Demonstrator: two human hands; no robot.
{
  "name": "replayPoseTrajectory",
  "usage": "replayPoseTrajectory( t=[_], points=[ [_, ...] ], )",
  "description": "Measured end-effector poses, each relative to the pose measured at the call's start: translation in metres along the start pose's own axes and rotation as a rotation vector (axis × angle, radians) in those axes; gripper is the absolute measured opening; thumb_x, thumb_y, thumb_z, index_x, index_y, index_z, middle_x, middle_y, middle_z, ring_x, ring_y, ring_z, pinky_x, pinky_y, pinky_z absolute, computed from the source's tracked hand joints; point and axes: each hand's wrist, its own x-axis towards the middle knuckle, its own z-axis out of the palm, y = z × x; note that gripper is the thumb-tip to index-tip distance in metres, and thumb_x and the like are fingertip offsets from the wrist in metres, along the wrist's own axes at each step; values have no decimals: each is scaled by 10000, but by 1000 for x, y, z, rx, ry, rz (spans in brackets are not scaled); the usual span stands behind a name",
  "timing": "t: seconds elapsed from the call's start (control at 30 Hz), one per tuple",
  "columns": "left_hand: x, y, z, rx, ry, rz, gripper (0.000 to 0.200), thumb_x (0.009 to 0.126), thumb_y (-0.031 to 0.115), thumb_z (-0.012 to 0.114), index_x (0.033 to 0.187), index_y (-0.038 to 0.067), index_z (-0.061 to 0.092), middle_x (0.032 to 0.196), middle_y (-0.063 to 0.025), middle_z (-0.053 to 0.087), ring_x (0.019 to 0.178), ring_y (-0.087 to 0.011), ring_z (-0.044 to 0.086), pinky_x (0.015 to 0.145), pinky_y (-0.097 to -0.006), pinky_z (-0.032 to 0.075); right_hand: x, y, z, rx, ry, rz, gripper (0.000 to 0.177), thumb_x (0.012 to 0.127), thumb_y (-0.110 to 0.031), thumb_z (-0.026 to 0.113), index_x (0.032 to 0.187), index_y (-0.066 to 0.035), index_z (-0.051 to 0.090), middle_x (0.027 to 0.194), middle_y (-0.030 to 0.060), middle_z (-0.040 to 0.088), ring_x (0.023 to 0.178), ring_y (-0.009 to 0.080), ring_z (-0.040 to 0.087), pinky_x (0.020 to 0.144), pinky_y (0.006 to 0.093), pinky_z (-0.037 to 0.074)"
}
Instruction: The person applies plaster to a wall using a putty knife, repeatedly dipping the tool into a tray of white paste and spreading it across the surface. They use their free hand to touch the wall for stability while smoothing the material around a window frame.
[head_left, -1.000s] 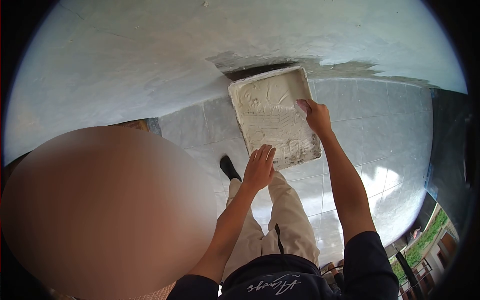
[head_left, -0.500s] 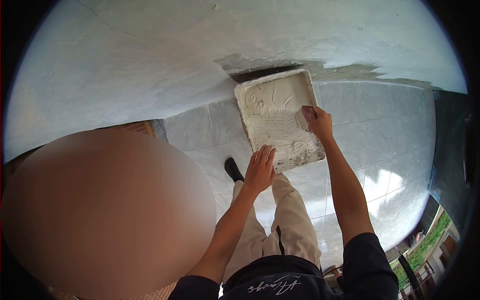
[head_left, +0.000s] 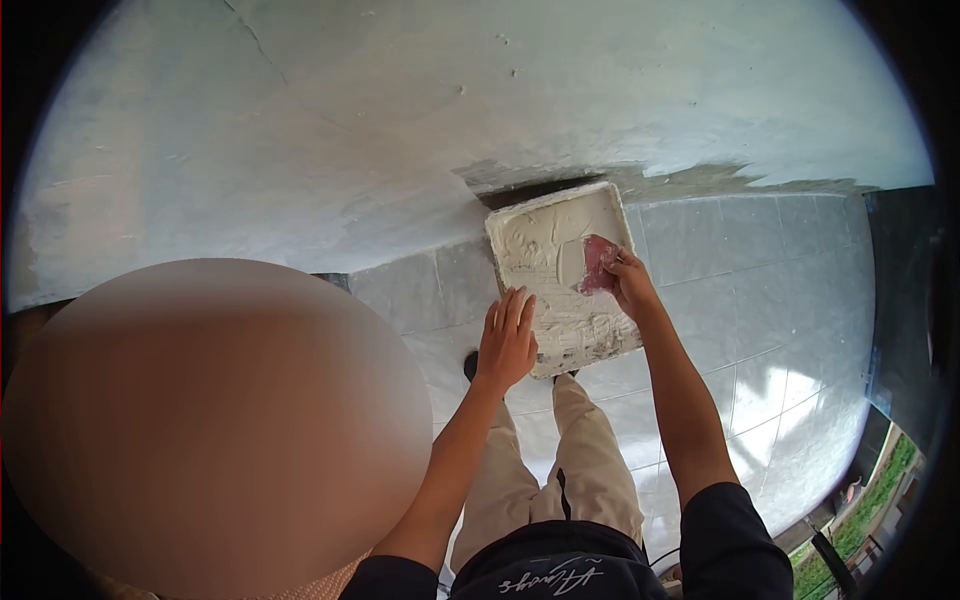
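A pale rectangular tray (head_left: 491, 238) holds thick cream-coloured filler paste (head_left: 541, 226), spread and ridged inside. My right hand (head_left: 632, 284), at the tray's right side, is closed on a reddish putty spreader (head_left: 599, 264) smeared with paste. The spreader's broad face shows, its pale left edge over the paste. At the tray's left side is my left hand (head_left: 508, 338), fingers stretched out and slightly apart, fingertips right at the rim. It grasps nothing.
Close behind the tray rises a pale plastered wall (head_left: 330, 130) with a darker rough patch (head_left: 690, 182) low down. Grey tiles (head_left: 720, 260) cover the floor. A person's blurred head (head_left: 215, 430) fills the lower left. Greenery (head_left: 868, 500) lies at lower right.
The right hand has turned the spreader so its reddish face shows, and moved it leftward over the paste. The left hand has shifted along the rim. The whole view has tilted up slightly.
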Motion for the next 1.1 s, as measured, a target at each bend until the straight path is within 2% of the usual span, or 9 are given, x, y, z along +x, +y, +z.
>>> replayPoseTrajectory(
  t=[0.07,0.13,0.23,0.57,0.67,0.93,1.0,1.07,1.1],
  points=[
    [11,-4,-14,15,30,2,619,771,80,584,1348,-13,382,1430,-185,315,1346,-358,295,1092,-504,271,-7,-20,19,114,-41,-24,399,876,25,491,1275,26,477,1070,98,621,943,188,625,838,339,529],
    [24,-7,-30,73,87,11,617,776,86,581,1353,-3,380,1427,-181,316,1353,-360,282,1101,-516,254,-16,-39,34,242,-194,-90,393,870,33,504,1261,37,465,1096,103,607,964,203,621,870,365,522],
    [46,-15,-59,118,150,30,619,782,94,580,1360,9,375,1439,-176,301,1367,-357,261,1111,-527,235,-13,-56,46,238,-273,-178,389,850,43,538,1235,38,481,1104,115,603,975,218,619,891,391,517],
    [117,-19,-171,331,516,202,676,764,95,613,1383,55,342,1462,-175,271,1387,-369,233,1102,-575,180,-75,-161,144,294,-282,-462,394,869,67,507,1256,18,448,1135,118,580,1062,221,590,923,391,500],
    [129,-13,-204,367,597,251,667,765,96,612,1379,68,352,1457,-170,282,1388,-361,241,1103,-582,156,-88,-181,161,240,-365,-599,403,885,64,495,1279,11,428,1185,112,561,1102,222,572,942,389,491],
    [149,3,-284,537,775,383,609,808,166,553,1381,70,367,1452,-161,329,1390,-339,261,1122,-559,113,-148,-233,222,-38,-265,-1037,300,956,-38,492,1241,57,508,1119,111,618,1045,147,570,952,309,443],
    [151,7,-304,553,780,394,607,809,168,551,1379,64,369,1460,-165,327,1395,-341,255,1123,-558,113,-163,-240,239,-77,-219,-1157,284,966,-44,476,1229,50,527,1095,100,626,992,133,584,907,292,466],
    [152,9,-322,566,785,404,606,809,170,550,1377,58,371,1467,-170,326,1400,-343,249,1124,-557,113,-176,-246,250,-394,-40,-1354,279,970,-46,461,1226,31,542,1109,122,638,926,126,602,849,276,490],
    [153,8,-328,572,781,406,617,808,175,553,1384,58,364,1481,-167,313,1407,-342,235,1126,-561,110,-188,-251,257,-538,31,-1425,297,935,14,472,1221,14,553,1142,163,637,944,198,647,854,301,510]
  ],
)
